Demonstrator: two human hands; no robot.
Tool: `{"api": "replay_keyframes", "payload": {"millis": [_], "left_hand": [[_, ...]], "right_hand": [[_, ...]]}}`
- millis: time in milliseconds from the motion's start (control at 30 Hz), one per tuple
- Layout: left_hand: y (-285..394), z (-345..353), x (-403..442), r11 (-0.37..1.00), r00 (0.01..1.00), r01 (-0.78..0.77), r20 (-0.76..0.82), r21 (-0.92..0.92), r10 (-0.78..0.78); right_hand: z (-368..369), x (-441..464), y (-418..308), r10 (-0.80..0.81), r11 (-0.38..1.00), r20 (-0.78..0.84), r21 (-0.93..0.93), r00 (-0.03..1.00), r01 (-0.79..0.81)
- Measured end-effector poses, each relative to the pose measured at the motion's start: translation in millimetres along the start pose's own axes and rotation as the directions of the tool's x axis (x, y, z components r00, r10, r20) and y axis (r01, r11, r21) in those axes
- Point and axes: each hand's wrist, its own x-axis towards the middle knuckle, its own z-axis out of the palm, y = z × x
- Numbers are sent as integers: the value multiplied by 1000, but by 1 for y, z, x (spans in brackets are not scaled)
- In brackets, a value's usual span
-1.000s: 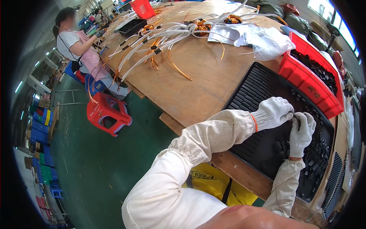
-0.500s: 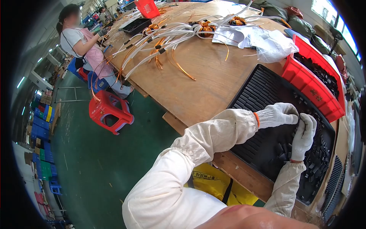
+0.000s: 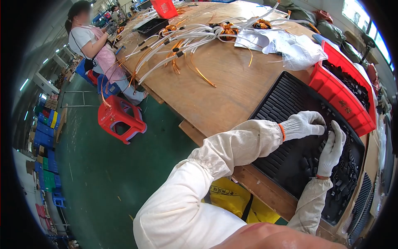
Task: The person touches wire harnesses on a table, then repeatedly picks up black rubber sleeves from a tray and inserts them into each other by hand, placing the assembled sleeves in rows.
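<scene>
Both my hands wear white knit gloves and meet over a black tray [image 3: 286, 176]. My left hand [image 3: 304, 125] comes in from the left, its fingers curled in a pinch above the tray's middle. Close beside it, my right hand [image 3: 332, 151] points away from me with thumb and fingers drawn together. Whatever the fingertips hold is too small and dark against the tray to make out. Neat rows of black pieces [image 3: 286, 97] fill the tray's left side. Loose small black pieces [image 3: 346, 178] lie scattered on its right side, partly under my right hand.
A red bin [image 3: 342, 101] of black pieces stands beyond the tray. Copper coils [image 3: 228, 32] with white leads, a plastic bag [image 3: 302, 56] and a black box [image 3: 151, 27] lie on the wooden table [image 3: 224, 99]. A red stool [image 3: 122, 118] and another person [image 3: 97, 50] are at left.
My fingertips have moved slightly apart, and the right fingers are a little straighter. The view has shifted slightly. The other person's arms have moved a little.
</scene>
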Motion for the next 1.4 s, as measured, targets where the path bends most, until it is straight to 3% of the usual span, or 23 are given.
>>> {"api": "replay_keyframes", "payload": {"millis": [67, 100, 133, 233, 467, 567, 600, 667, 700, 733, 800, 833, 867, 900, 933, 1000, 1067, 1133, 1200, 1267, 1400], "left_hand": [[1, 1, -1, 1000, 999, -27, -34, -12, 27], [2, 0, -1, 999, 999, -24, -43, 25, 25], [1, -1, 0, 998, 998, -21, -53, 61, 24], [-2, 0, 1, 1000, 999, -7, -48, -18, 6], [-2, 3, 0, 999, 1000, 31, -3, 24, -31], [-12, 4, 2, 977, 998, 69, 28, -200, -64], [-18, 6, 5, 963, 998, 49, 45, -264, -39], [4, 0, -4, 983, 997, 73, 17, -168, -71], [5, -1, -3, 977, 995, 100, 17, -188, -99], [3, -2, -1, 994, 999, 38, -7, -103, -39], [-3, -7, 3, 998, 1000, -7, -21, 56, 8], [2, -12, 4, 978, 1000, -4, 0, 207, 4], [9, -18, 5, 899, 999, 10, 27, 437, -25], [6, -23, 5, 716, 995, -81, 16, 694, 98], [11, -26, 3, 546, 994, -72, 14, 835, 110], [18, -29, 2, 377, 998, -50, 28, 925, 64], [9, -33, 3, 341, 995, -56, 23, 939, 99], [1, -38, 10, 257, 966, -66, -3, 964, 258], [0, -40, 16, 242, 969, -38, -23, 970, 245], [-12, -43, 23, 249, 986, 61, -96, 967, 133], [-32, -45, 28, 229, 952, -87, 13, 970, 305]], "right_hand": [[2, -1, 2, -22, 999, -10, -39, 1000, 21], [7, -4, 5, 158, 967, -29, 205, 987, -148], [10, -6, 8, 331, 850, -3, 436, 944, -296], [10, -8, 15, 311, 812, 85, 494, 947, -311], [2, -6, 2, 342, 805, 155, 460, 927, -374], [3, -6, 5, 440, 758, 167, 457, 882, -465], [4, -4, 3, 333, 814, 139, 457, 933, -359], [1, -2, -10, 153, 892, 95, 416, 984, -179], [0, 0, -16, 145, 888, 115, 424, 983, -180], [4, 0, -10, 57, 910, 72, 406, 996, -81], [2, 0, -11, 29, 936, 81, 347, 996, -55], [3, -2, -13, 137, 926, 102, 340, 985, -164], [7, -3, -11, 193, 939, 61, 277, 979, -202], [10, -4, -7, 222, 934, 27, 280, 975, -221], [11, -4, -5, 242, 929, -6, 290, 970, -230], [9, -3, -7, 248, 937, -25, 260, 968, -233], [8, -2, -9, 239, 945, -42, 241, 970, -223], [9, -3, -9, 209, 960, -15, 194, 978, -202], [9, -3, -11, 193, 966, -20, 179, 981, -186], [8, -3, -13, 178, 972, -2, 159, 984, -175], [5, -1, -19, 161, 979, -4, 127, 987, -159]]}}
